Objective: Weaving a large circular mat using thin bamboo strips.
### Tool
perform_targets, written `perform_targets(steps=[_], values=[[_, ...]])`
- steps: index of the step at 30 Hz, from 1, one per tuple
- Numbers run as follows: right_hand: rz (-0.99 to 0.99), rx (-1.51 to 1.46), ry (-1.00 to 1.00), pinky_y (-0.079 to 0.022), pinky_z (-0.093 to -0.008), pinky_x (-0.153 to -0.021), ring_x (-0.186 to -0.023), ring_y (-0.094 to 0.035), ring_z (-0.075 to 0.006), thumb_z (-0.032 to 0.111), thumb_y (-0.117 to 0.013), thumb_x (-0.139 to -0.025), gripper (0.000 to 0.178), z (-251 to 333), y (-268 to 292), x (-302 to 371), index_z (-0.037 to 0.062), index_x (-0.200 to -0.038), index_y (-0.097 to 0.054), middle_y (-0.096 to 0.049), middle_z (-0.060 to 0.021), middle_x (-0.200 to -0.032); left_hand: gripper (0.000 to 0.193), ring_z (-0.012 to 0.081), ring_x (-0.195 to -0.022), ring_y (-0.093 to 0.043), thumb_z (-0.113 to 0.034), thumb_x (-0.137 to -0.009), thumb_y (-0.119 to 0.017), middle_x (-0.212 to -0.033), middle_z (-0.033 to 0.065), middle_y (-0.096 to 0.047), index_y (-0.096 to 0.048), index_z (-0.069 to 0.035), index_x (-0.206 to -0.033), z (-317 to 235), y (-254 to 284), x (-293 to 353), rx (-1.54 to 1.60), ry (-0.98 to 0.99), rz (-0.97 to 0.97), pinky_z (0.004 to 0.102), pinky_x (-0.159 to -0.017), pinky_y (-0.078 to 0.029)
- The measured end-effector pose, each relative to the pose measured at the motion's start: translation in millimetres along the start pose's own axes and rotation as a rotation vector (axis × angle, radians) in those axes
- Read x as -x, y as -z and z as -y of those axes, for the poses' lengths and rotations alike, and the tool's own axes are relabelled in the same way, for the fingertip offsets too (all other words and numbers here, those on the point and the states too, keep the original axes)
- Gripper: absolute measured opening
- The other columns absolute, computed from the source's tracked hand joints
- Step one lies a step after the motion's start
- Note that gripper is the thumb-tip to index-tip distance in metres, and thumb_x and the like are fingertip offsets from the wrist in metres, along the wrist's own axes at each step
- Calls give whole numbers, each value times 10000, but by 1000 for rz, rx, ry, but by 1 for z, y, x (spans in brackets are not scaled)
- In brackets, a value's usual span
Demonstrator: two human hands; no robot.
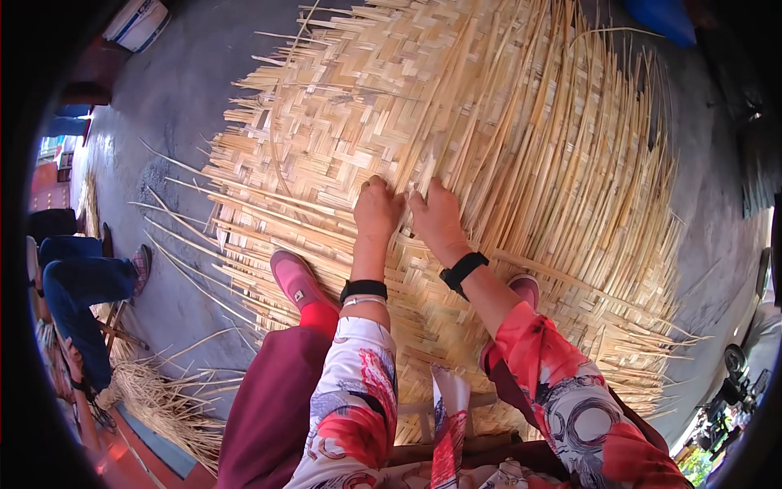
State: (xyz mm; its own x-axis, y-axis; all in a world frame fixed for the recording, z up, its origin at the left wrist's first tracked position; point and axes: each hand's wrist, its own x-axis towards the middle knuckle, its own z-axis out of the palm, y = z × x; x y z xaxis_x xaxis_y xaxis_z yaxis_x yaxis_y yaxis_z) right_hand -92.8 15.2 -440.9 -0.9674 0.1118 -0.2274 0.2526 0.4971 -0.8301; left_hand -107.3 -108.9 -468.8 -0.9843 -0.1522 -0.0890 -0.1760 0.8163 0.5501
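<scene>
A large woven mat of pale bamboo strips [456,122] lies spread on the grey floor. My left hand [376,208] and my right hand [436,216] rest side by side on the mat's middle, fingers curled down and pinching loose strips at the edge of the woven part. Unwoven long strips [570,163] fan out to the right of my hands. Both wrists carry black bands. My pink shoes [297,279] stand on the mat's near part, one on each side of my arms.
Another person in blue trousers [81,285] sits at the left beside a heap of loose strips [163,399]. A white container [137,23] stands at the far left. Grey concrete floor [179,90] surrounds the mat.
</scene>
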Motion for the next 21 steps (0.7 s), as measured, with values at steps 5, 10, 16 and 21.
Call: perform_targets(steps=[5, 10, 16, 21], values=[[7, -135, -48, -468, -452, -634, -704, -594, -428, 193, -637, -827, 285, -7, 0, 1, -63, -822, -511, -587, -271, -721, 300, 227, -714, -647, -231, -707, -800, -733, 130, -651, -650, -11, -845, 1, 25, -15, 131, 210, 380, 363, -633, -495], [-72, -232, -149, -467, -425, -633, -684, -606, -391, 153, -632, -831, 234, -23, -12, -11, -47, -853, -512, -595, -228, -707, 211, 96, -759, -606, -111, -802, -724, -836, 1, -682, -700, -38, -999, 0, 38, -10, 800, 263, 486, 284, -698, -496], [172, -249, -5, -473, -332, -596, -649, -598, -176, 93, -606, -844, 166, -34, -31, -10, -5, -978, -591, -618, -127, -732, 235, 130, -1008, -579, -123, -837, -703, -1186, 56, -605, -699, -41, -1057, 13, 51, -7, 885, 82, 521, 264, -931, -424], [525, -91, 206, -494, -353, -742, -800, -643, -251, -33, -528, -831, 179, -32, -21, 0, -2, -989, -605, -616, -182, -856, 306, 107, -1012, -561, -126, -906, -607, -926, 18, -631, -625, -57, -1204, 31, 61, -3, 1348, 353, 261, 316, -860, -457]])
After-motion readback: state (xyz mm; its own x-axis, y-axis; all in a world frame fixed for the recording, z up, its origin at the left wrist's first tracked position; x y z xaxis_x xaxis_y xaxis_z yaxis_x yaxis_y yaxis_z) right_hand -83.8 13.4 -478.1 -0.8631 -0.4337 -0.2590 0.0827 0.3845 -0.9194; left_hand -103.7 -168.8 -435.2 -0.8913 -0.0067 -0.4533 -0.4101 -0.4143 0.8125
